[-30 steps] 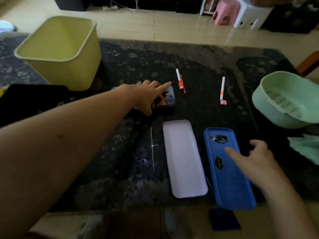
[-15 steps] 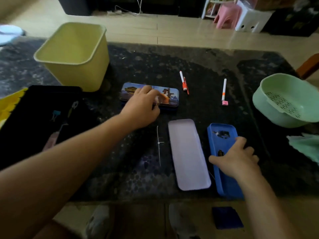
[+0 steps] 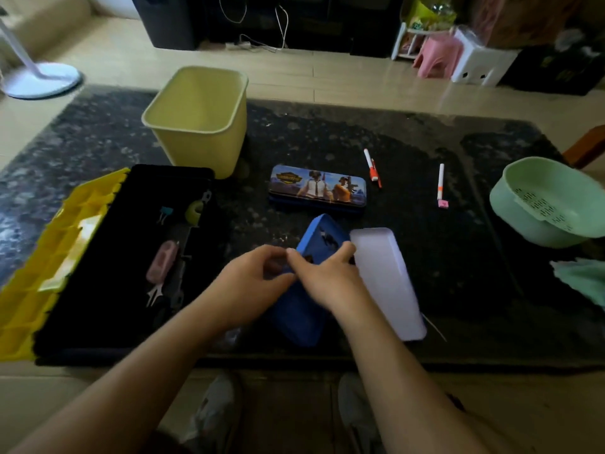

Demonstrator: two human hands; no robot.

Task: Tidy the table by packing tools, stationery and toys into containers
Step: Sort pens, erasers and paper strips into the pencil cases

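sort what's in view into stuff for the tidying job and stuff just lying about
For the job:
blue case, held by left hand and right hand
white lid
tin
pens by the tin
lone pen
toolbox
yellow bin
green basket

Lying about:
green cloth
fan base
pink stool

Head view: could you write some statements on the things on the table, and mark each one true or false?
1. The right hand grips the blue case. True.
2. The markers lie in the basket. False: they lie on the table, apart from the basket.
3. The printed case is closed. True.
4. The toolbox is shut. False: its yellow lid is open.
5. The white lid covers the blue case. False: it lies beside it.
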